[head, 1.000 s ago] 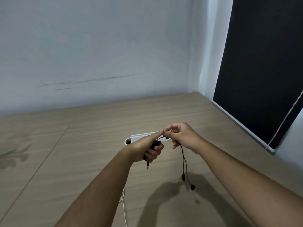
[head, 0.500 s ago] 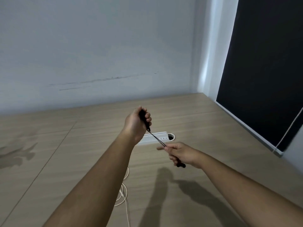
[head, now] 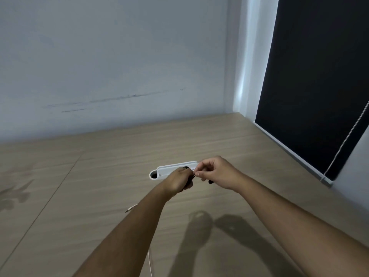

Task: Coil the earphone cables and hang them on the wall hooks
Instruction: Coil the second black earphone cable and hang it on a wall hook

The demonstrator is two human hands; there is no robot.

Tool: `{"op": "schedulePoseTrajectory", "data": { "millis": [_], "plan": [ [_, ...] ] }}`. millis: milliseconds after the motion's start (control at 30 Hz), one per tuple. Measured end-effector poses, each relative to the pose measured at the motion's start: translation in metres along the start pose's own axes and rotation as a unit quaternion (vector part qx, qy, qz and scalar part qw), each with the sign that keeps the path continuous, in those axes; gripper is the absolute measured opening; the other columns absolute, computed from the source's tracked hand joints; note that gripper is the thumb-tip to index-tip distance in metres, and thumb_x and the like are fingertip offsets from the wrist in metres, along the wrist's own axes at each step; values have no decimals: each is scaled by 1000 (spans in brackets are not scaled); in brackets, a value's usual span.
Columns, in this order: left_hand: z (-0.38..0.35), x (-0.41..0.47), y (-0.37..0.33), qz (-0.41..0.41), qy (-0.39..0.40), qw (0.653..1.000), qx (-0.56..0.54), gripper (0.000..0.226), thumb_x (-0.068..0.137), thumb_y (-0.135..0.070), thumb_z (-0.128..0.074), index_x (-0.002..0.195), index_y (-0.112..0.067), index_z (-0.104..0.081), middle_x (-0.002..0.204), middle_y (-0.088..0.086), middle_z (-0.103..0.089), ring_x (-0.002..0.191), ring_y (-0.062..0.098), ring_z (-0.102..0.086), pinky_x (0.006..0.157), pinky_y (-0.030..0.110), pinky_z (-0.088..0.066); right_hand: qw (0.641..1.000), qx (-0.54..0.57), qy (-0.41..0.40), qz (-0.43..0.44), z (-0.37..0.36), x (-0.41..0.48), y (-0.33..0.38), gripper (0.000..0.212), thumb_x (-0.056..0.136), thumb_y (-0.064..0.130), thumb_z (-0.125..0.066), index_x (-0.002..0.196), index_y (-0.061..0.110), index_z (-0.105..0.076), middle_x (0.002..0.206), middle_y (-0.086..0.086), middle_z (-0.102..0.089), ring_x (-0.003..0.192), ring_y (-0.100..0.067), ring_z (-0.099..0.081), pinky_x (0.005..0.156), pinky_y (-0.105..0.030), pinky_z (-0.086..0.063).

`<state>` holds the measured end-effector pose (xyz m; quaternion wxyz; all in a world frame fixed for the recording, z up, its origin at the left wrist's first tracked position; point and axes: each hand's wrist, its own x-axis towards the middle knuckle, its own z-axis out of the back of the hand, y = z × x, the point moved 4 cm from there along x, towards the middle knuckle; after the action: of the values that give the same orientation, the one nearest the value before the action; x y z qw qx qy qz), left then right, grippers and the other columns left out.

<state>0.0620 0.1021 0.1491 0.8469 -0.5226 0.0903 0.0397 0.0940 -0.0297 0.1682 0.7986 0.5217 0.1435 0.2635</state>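
My left hand (head: pixel 177 181) is closed around a bundle of black earphone cable (head: pixel 186 168), mostly hidden in the fist. My right hand (head: pixel 216 171) meets it at the fingertips, pinching the cable's free end; a black earbud (head: pixel 210 182) pokes out under its palm. Both hands hover above the wooden table (head: pixel 99 186). A white earphone cable (head: pixel 130 208) lies on the table beneath my left forearm, its plug showing at the left and another stretch near the bottom edge. No wall hooks are in view.
A white power strip (head: pixel 171 170) sits behind the hands beside a round cable hole (head: pixel 153 174). A pale wall (head: pixel 111 62) rises behind the table. At the right hangs a black roller blind (head: pixel 319 76) with a bead chain (head: pixel 345 139).
My hands, pulled apart with the cable stretched between them half a second ago, have come back together. The dangling earbuds are now gathered into my hands.
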Motion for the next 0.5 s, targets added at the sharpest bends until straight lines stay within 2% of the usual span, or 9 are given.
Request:
{"op": "schedulePoseTrajectory", "data": {
  "millis": [67, 133, 233, 300, 433, 500],
  "plan": [
    [-5, -2, 7, 56, 41, 994, -84, 31, 89, -27, -36, 61, -15, -42, 42, -3, -41, 42, 14, -32, 46, 26, -25, 1000, -6, -23, 18, 3, 1, -2, 14, 83, 12, -67, 75, 23, -71, 64, 3, -63, 60, -6, -55, 56, -18, -40],
    [-9, -4, 10, 104, 92, 977, -159, 38, 92, -34, -32, 58, -18, -36, 41, -6, -28, 38, 11, -22, 44, 24, -21, 999, 2, -31, 22, 5, 1, -4, 16, 85, 9, -65, 79, 22, -72, 65, 5, -65, 61, -4, -57, 55, -17, -42],
    [-10, -6, 11, 127, 144, 962, -194, 53, 93, -54, -26, 56, -18, -33, 40, -8, -21, 34, 9, -14, 40, 22, -17, 999, 36, -33, 20, 8, 1, -7, 16, 86, 3, -61, 88, 15, -71, 69, 3, -66, 65, -1, -60, 58, -16, -47],
    [-8, -5, 10, 131, 161, 958, -197, 57, 91, -62, -24, 55, -18, -33, 39, -8, -20, 34, 9, -14, 40, 22, -16, 998, 52, -22, 10, 10, -1, -10, 17, 86, 1, -60, 90, 16, -68, 70, 2, -66, 68, -5, -61, 59, -16, -48],
    [-14, -3, 3, 127, 176, 966, -138, 65, 89, -67, -22, 54, -16, -43, 38, -7, -19, 35, 10, -13, 42, 23, -18, 999, 50, -11, -12, 20, -8, -17, 22, 86, -2, -60, 100, 13, -68, 71, -1, -66, 61, 1, -61, 59, -19, -50],
    [-21, -1, -3, 128, 198, 965, -112, 66, 87, -69, -21, 50, -17, -36, 39, -6, -18, 37, 11, -12, 45, 25, -15, 999, 35, -15, -17, 28, -12, -20, 25, 85, -2, -61, 105, 10, -68, 69, 1, -66, 62, -3, -60, 59, -19, -52]
  ]
}}
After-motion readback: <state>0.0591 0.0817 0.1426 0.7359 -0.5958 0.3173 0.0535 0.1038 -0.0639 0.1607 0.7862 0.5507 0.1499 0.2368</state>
